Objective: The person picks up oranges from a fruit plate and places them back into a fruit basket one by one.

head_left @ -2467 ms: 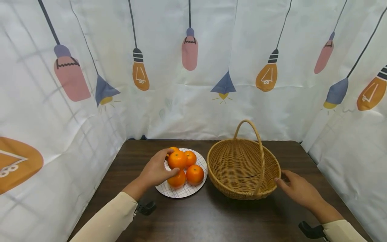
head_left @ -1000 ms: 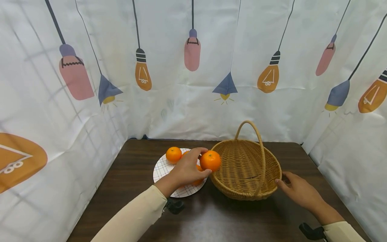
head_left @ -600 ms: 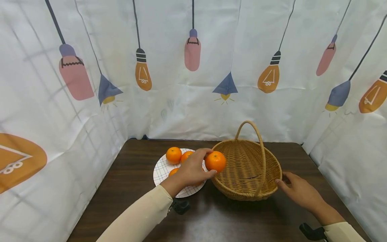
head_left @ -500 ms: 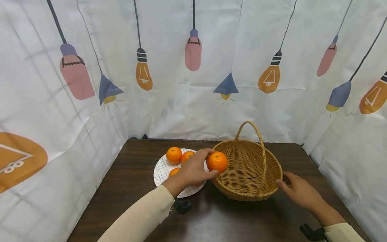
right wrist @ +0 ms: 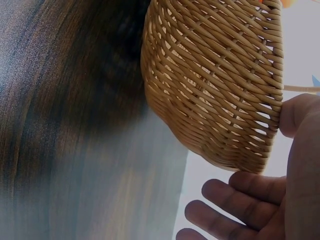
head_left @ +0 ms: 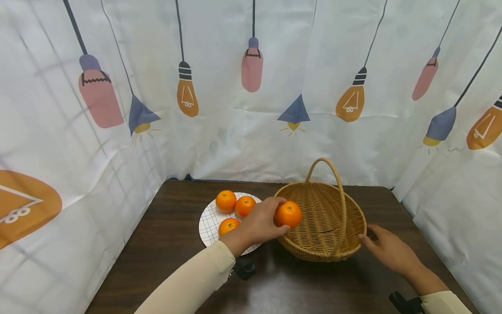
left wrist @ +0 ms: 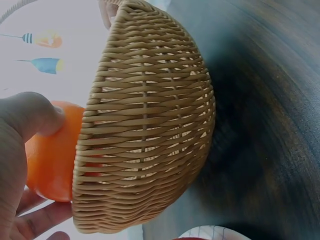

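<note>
My left hand point(head_left: 260, 223) holds an orange point(head_left: 288, 214) between thumb and fingers at the left rim of a wicker basket point(head_left: 313, 253). In the left wrist view the orange point(left wrist: 52, 160) lies partly behind the basket's woven wall point(left wrist: 145, 115), its lower part within the rim. My right hand point(head_left: 390, 250) pinches the basket's right rim; in the right wrist view the thumb presses the edge and a fingertip touches the weave point(right wrist: 215, 85). A round checked plate point(head_left: 209, 229) bears more oranges point(head_left: 225, 201) on the left, partly covered by my left hand and forearm.
The basket's tall arched handle point(head_left: 340, 209) rises over its right half. Everything stands on a dark wooden table point(head_left: 164, 244). White curtains point(head_left: 219, 148) printed with lamps hang close behind and along both sides.
My left hand has lifted the orange off the plate, carried it right, and lowered it slightly at the basket's left rim. My right hand has stayed at the right rim.
</note>
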Available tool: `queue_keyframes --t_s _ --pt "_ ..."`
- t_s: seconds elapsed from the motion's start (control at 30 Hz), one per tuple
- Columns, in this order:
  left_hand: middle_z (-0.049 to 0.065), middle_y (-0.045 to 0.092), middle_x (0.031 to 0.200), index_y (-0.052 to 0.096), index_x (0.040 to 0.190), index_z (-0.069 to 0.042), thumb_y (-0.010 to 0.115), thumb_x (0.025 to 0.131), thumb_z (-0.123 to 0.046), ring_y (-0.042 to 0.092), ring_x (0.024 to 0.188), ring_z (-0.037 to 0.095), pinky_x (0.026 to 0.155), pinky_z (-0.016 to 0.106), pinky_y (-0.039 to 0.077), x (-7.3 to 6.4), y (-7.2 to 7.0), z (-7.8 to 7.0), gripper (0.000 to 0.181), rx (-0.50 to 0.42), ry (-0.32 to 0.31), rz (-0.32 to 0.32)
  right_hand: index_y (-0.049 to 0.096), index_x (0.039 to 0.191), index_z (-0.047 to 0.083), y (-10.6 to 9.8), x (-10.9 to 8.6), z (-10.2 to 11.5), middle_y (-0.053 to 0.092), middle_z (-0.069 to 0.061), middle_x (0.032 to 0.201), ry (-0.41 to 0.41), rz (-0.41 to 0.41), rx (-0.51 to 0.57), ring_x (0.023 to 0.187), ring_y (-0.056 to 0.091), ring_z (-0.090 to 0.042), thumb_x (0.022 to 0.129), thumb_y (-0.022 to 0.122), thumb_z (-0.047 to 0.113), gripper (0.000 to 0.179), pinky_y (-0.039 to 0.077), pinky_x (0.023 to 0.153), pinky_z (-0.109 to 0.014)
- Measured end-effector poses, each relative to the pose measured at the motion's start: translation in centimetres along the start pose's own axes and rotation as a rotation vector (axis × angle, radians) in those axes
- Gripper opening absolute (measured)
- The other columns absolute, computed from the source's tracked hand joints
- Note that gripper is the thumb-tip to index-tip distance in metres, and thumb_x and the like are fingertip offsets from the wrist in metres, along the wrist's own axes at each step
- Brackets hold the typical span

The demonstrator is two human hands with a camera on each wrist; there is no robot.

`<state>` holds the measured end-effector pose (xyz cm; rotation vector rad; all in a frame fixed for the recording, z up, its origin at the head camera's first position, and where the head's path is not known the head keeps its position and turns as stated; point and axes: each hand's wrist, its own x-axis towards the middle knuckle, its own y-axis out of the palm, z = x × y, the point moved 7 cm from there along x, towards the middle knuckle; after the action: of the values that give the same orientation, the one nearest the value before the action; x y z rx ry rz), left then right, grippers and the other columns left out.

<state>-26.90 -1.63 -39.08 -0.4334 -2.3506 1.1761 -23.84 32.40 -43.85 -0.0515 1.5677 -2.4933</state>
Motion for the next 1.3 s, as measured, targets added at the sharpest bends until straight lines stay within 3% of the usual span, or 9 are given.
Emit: queue_keyframes --t_s 0.3,0.67,1.3 --pt "-0.001 0.062 0.135 0.056 0.142 -0.015 0.08 0.082 -0.038 0.062 0.111 0.019 0.097 0.037 0.049 0.3 1.1 -0.4 0.068 0.103 0.022 0.009 0.045 0.144 -0.01 0.1 0.0 0.0 0.06 -0.032 0.13 -0.003 0.0 -0.009 0.106 0.065 -0.044 0.104 0.048 0.056 0.077 0.054 0.078 -0.061" --pt "-0.001 0.062 0.133 0.056 0.14 -0.014 0.076 0.085 -0.041 0.062 0.109 0.016 0.093 0.041 0.041 0.8 2.1 -0.8 0.065 0.151 0.026 0.061 0.046 0.144 -0.009 0.1 0.1 -0.1 0.06 -0.031 0.131 -0.008 0.002 0.007 0.105 0.067 -0.042 0.105 0.048 0.055 0.076 0.055 0.077 -0.059" --pt "0.002 0.065 0.126 0.057 0.14 -0.012 0.077 0.084 -0.045 0.061 0.108 0.017 0.085 0.04 0.035 2.3 3.5 -1.1 0.068 0.26 -0.039 0.219 0.045 0.144 -0.01 0.2 0.0 0.1 0.059 -0.033 0.131 -0.007 0.011 0.016 0.103 0.068 -0.041 0.105 0.047 0.054 0.076 0.055 0.078 -0.06"
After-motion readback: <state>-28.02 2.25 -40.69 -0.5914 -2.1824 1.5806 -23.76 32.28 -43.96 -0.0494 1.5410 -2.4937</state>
